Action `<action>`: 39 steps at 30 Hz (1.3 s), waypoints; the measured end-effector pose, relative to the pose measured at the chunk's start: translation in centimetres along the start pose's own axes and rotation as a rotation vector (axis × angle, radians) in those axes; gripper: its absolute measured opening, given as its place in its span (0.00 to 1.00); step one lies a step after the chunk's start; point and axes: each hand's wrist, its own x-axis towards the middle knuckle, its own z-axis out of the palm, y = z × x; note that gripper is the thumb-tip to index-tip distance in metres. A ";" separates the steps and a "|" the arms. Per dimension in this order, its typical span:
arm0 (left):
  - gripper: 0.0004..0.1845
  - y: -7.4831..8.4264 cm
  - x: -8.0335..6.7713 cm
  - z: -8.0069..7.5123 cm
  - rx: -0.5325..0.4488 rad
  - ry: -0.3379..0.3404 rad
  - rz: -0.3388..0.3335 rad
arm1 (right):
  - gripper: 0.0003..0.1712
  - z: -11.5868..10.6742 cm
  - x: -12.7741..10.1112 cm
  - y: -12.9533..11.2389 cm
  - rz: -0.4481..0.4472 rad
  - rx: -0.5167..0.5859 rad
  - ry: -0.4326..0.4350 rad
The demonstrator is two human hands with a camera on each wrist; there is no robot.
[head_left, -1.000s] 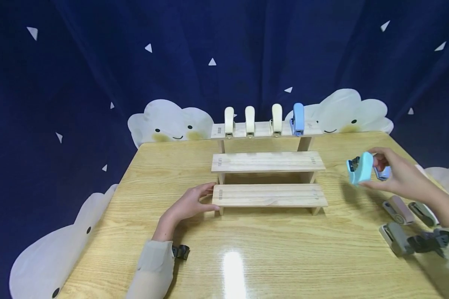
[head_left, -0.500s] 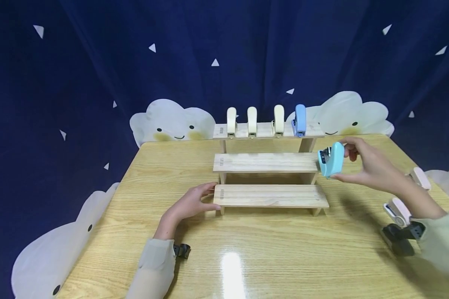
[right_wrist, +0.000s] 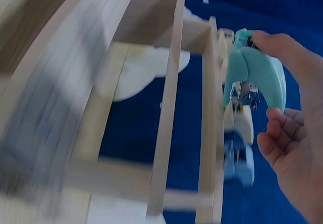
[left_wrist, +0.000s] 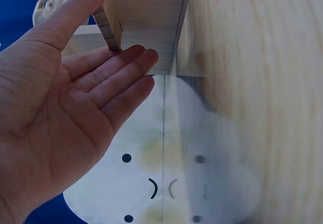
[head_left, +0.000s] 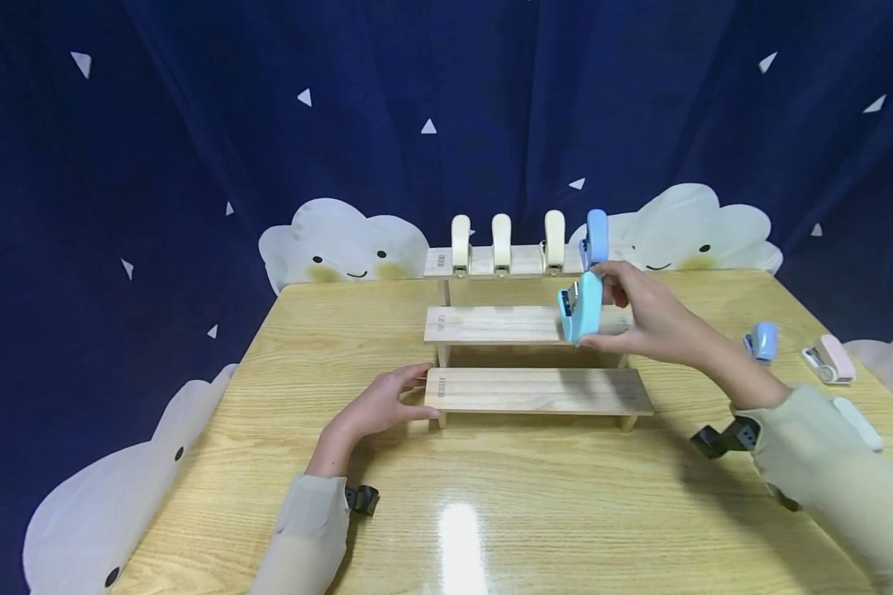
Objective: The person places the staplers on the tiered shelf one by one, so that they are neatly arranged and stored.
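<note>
My right hand point(head_left: 651, 321) pinches a turquoise stapler point(head_left: 584, 307), thumb at one end and fingers at the other. It hangs above the right part of the middle shelf point(head_left: 491, 324). In the right wrist view the same stapler point(right_wrist: 257, 70) shows its jaws spread apart. On the top shelf point(head_left: 479, 258) stand three cream staplers point(head_left: 501, 242) and a blue stapler point(head_left: 597, 235) in a row. My left hand point(head_left: 378, 402) rests at the left end of the bottom shelf point(head_left: 528, 390), and the left wrist view shows its fingers point(left_wrist: 121, 77) nearly straight against the wood.
At the right of the wooden table point(head_left: 565, 512) lie a small blue stapler point(head_left: 763, 342), a pink stapler point(head_left: 832, 360) and a white item point(head_left: 858, 423) partly behind the right sleeve. A dark blue curtain point(head_left: 372, 49) with white clouds hangs behind.
My right hand has carried the turquoise stapler leftward from the right side of the table to over the middle shelf. My left hand has stayed in place.
</note>
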 end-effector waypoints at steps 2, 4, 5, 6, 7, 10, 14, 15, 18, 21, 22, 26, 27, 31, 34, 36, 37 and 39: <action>0.47 -0.1 0.0 0.0 -0.003 -0.001 0.003 | 0.51 0.7 0.8 -0.7 0.015 0.019 -0.018; 0.47 -0.2 0.0 0.0 -0.011 -0.002 0.005 | 0.49 1.4 1.6 -1.3 0.029 0.041 -0.042; 0.47 -0.2 -0.1 0.0 -0.017 -0.003 0.005 | 0.49 1.8 2.0 -1.6 0.034 0.055 -0.054; 0.46 -0.2 -0.1 0.0 -0.022 -0.004 0.005 | 0.49 2.1 2.3 -2.0 0.038 0.064 -0.064; 0.46 -0.2 -0.1 0.1 -0.027 -0.004 0.005 | 0.48 2.4 2.7 -2.3 0.044 0.076 -0.074; 0.46 -0.3 -0.1 0.0 -0.034 -0.005 0.005 | 0.48 3.4 3.8 -3.0 0.040 0.104 -0.095; 0.46 -0.3 -0.1 0.0 -0.030 -0.007 0.010 | 0.47 4.5 5.1 -3.9 0.039 0.115 -0.118; 0.46 -0.2 -0.1 0.0 -0.027 -0.007 0.010 | 0.47 4.7 5.4 -4.0 0.037 0.115 -0.122; 0.46 -0.2 0.0 0.0 -0.020 -0.007 0.006 | 0.47 5.5 6.2 -4.4 0.032 0.117 -0.133; 0.46 -0.2 0.1 0.0 -0.011 -0.007 0.001 | 0.46 6.3 6.9 -4.7 0.026 0.124 -0.144; 0.46 -0.2 0.1 0.0 -0.008 -0.007 0.000 | 0.46 6.6 7.0 -4.8 0.029 0.128 -0.152; 0.46 -0.2 0.1 0.0 -0.009 -0.005 0.002 | 0.46 7.4 7.6 -5.3 0.059 0.136 -0.182; 0.46 -0.2 0.1 0.0 -0.009 -0.002 0.002 | 0.47 7.5 7.8 -5.4 0.069 0.140 -0.191; 0.46 -0.2 0.2 -0.1 -0.008 0.000 0.003 | 0.48 8.1 8.3 -5.8 0.106 0.146 -0.222; 0.46 -0.2 0.2 -0.1 -0.003 -0.005 0.004 | 0.49 8.5 8.6 -5.9 0.134 0.151 -0.250; 0.46 -0.3 0.2 -0.1 -0.004 -0.008 -0.002 | 0.50 8.7 8.7 -5.9 0.144 0.155 -0.265; 0.47 -0.2 0.2 -0.1 -0.001 -0.008 -0.004 | 0.50 8.9 8.8 -5.9 0.145 0.155 -0.269; 0.47 -0.2 0.2 -0.1 -0.003 -0.010 -0.004 | 0.51 9.1 8.9 -5.9 0.146 0.155 -0.273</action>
